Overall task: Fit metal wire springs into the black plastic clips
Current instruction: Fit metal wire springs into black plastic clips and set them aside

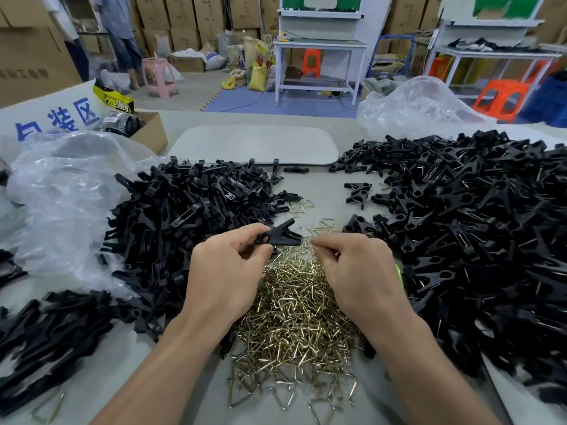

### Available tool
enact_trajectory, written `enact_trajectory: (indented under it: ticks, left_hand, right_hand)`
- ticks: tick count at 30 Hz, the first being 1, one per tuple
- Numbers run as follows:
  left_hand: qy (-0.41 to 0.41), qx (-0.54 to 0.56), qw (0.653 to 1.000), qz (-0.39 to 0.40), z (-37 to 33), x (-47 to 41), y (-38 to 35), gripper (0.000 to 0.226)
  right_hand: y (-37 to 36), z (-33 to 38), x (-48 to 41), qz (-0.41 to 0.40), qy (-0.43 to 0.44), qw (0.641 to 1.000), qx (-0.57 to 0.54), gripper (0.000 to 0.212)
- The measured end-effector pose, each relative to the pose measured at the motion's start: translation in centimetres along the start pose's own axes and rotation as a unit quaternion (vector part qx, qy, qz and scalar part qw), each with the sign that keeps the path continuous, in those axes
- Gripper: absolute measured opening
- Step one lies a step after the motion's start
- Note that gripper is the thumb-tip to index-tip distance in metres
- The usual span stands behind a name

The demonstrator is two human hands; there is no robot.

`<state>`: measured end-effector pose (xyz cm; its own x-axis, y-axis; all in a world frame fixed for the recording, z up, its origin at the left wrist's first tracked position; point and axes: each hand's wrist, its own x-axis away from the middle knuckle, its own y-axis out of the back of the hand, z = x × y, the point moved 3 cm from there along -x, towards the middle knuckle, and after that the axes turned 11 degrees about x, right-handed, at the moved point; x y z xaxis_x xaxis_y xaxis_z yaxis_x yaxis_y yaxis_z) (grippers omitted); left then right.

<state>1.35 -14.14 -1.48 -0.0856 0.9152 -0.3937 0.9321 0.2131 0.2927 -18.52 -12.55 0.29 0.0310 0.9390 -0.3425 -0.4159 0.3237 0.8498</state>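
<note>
The person's two hands meet over the middle of the grey table (322, 185). The left hand (228, 271) pinches a single black clip (280, 234) by its tail end between thumb and curled fingers, holding it clear of the table with its nose pointing toward three o'clock. Just beside that nose, the right hand (352, 271) has thumb and forefinger pressed together on a wire spring (307, 239). Only a glint of wire shows past the fingertips, and I cannot tell whether it touches the clip.

Under both wrists, running down toward six o'clock, lies the heap of brass-coloured springs (291, 320), bent into small triangles and tangled together. At nine o'clock from the hands sits the left pile of clips (190, 210), spilling out of a crumpled clear plastic bag (61, 194). At three o'clock the right pile of clips (475, 234) spreads wider, with bits of wire showing in many of them, and another clear bag (414, 108) lies behind it near one o'clock. A flat pale tray (251, 142) lies at twelve o'clock, and an open cardboard box (152, 133) stands at about ten
</note>
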Motion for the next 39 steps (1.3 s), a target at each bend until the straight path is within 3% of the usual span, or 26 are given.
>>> enact_trajectory:
  ticks: [3,5,7,13,16,21,29,36,39]
  left_hand:
    - [0.007,0.003,1.0,-0.001,0.1,0.0,-0.1,0.03]
    - [0.005,0.003,1.0,0.001,0.1,0.1,-0.1,0.03]
    - [0.002,0.003,1.0,0.002,0.1,0.2,-0.1,0.03]
    - [-0.02,-0.013,1.0,0.006,-0.8,0.1,-0.1,0.05]
    - [-0.018,-0.015,1.0,0.013,-0.8,0.0,-0.1,0.054]
    - [-0.015,-0.017,1.0,0.006,-0.8,0.1,0.0,0.048]
    - [-0.017,-0.018,1.0,0.01,-1.0,0.2,0.0,0.053]
    - [-0.017,-0.028,0.999,0.016,-0.9,0.2,0.0,0.05]
    - [-0.021,-0.029,0.999,0.018,-0.9,0.2,0.0,0.049]
  right_hand:
    - [0.1,-0.3,0.2,0.011,-0.039,0.994,-0.101,0.038]
    - [0.1,-0.4,0.1,0.014,-0.054,0.99,-0.131,0.02]
    - [0.1,-0.5,0.1,0.017,-0.043,0.99,-0.13,0.01]
    - [-0.5,-0.9,0.0,0.073,-0.059,0.989,-0.112,0.029]
    - [-0.2,-0.7,0.0,0.035,-0.061,0.99,-0.119,0.024]
    - [0.5,-0.5,0.1,0.001,-0.058,0.992,-0.109,0.043]
    - [0.8,-0.3,0.3,0.002,-0.03,0.997,-0.076,0.028]
    - [0.8,-0.5,0.1,0.02,-0.018,0.999,-0.041,0.042]
    - [1.1,-1.0,-0.1,0.008,-0.02,0.994,-0.103,0.035]
